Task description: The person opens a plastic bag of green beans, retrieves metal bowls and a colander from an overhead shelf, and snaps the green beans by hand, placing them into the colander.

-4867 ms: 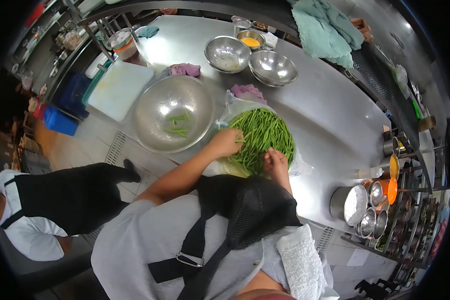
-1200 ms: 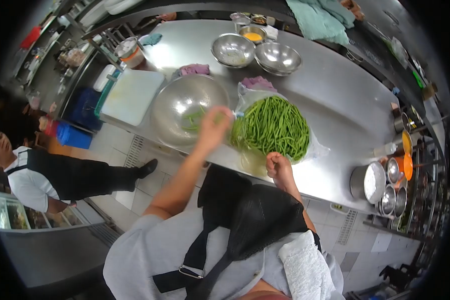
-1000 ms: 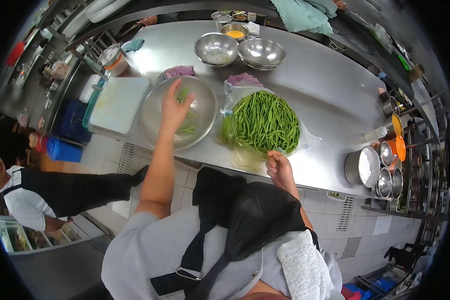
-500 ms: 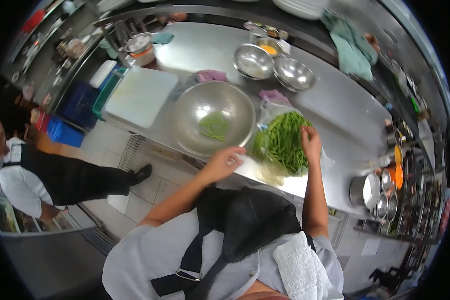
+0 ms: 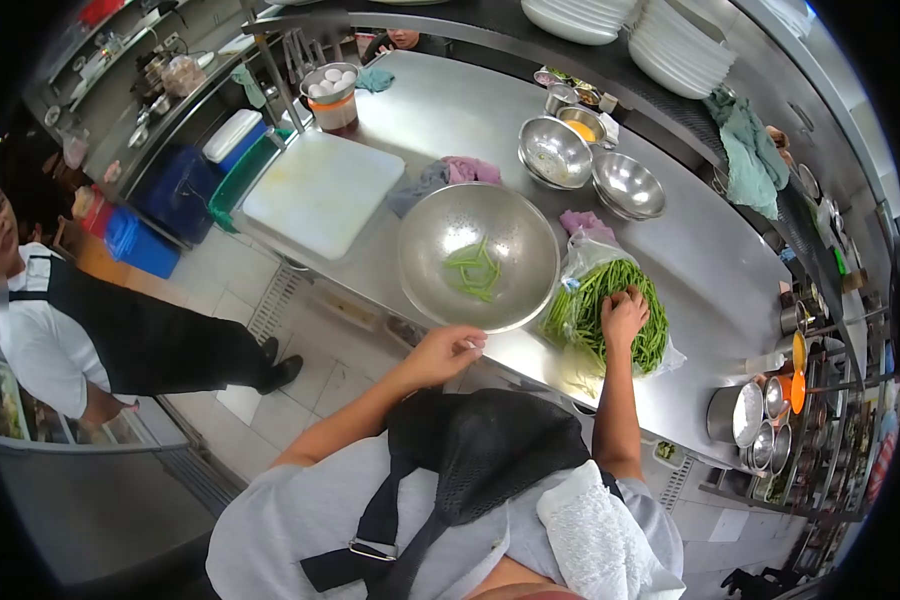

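Observation:
Long green beans [image 5: 642, 300] fill an opened clear plastic bag [image 5: 672, 357] on the steel table. My right hand [image 5: 625, 314] rests on top of them with its fingers bent down among the beans; whether it grips any is hidden. Just beyond the near rim of the large steel bowl [image 5: 420, 250], my left hand [image 5: 452, 354] has its thumb and fingers brought together, and anything between them is too small to make out. Several short green bean pieces [image 5: 475, 270] lie in that bowl.
A white cutting board [image 5: 324, 195] lies left of the large bowl. Behind are purple cloths [image 5: 470, 170], two smaller steel bowls [image 5: 554, 153] and a bowl of orange liquid [image 5: 582, 124]. Pots [image 5: 735, 414] stand at the right end. A person in a black apron [image 5: 140, 325] stands at the left.
My left hand was over the large bowl a second ago and is now at its near rim, fingers closer together. My right hand has moved from the bag's near edge onto the beans.

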Demonstrator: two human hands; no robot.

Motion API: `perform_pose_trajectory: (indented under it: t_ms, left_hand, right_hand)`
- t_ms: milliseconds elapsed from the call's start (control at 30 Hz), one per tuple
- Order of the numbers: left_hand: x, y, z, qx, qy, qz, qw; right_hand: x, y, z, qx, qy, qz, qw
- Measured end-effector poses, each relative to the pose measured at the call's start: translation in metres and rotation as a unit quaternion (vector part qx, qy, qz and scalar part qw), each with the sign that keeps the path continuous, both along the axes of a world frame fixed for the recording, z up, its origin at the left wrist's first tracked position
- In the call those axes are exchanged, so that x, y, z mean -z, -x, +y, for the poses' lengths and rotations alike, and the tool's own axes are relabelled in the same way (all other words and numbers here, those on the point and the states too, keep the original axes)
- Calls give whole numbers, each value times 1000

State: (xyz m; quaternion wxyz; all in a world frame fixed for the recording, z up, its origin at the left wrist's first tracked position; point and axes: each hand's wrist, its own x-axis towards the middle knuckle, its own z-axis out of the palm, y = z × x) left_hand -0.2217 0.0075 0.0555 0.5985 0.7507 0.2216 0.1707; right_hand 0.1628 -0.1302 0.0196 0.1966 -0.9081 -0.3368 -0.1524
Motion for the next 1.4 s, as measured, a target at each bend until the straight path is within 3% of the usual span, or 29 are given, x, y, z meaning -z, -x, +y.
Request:
perform_pose_trajectory:
  t_ms: [67,133,167,233,267,300,367,433,533,667,767,867,967,1100,1133,1400]
  left_hand:
    - [10,1,-1,13,11,-18,1000]
    - [15,-1,-6,19,27,-29,999]
    - [9,-3,-9,16,28,-32,999]
    - [-3,-7,-18,33,6,15,999]
    - [-4,-11,-23,26,7,12,1000]
    - [-4,-16,-27,24,-6,14,1000]
    - [4,-31,-37,15,-18,8,1000]
    - [27,-53,-49,-6,9,-15,1000]
    - [8,-96,-91,-35,29,-30,998]
    - [2,-160,-140,-2,5,-40,999]
    - [13,-194,-173,43,-24,-32,998]
    - [15,-218,-198,17,87,-83,993]
    - [15,-237,-207,3,73,-92,993]
    - [20,-260,-210,89,111,-121,982]
    - [13,-261,-210,98,47,-80,991]
    - [0,-268,-203,132,-79,-80,985]
  right_hand:
    - [1,1,-4,6,-7,8,1000]
    - [9,-15,-11,-29,-141,119,982]
    - [7,-16,-14,-32,-139,117,983]
    - [6,-18,-21,-55,-376,174,908]
    - [4,-22,-24,-71,-405,190,891]
    - [2,-27,-29,-79,-404,189,891]
    - [-7,-40,-38,-121,-395,305,858]
    - [0,-62,-43,-191,-389,313,845]
    - [-24,-65,-60,-201,-454,441,747]
    - [-25,-81,-99,-131,-434,545,705]
    - [-11,-85,-132,-184,-376,564,711]
    - [-2,-60,-163,-225,-307,586,715]
    - [7,-27,-197,-277,-235,610,704]
    - [24,-19,-230,-238,-210,659,682]
    - [28,-21,-235,-217,-196,672,681]
    - [30,-18,-260,-183,-183,695,671]
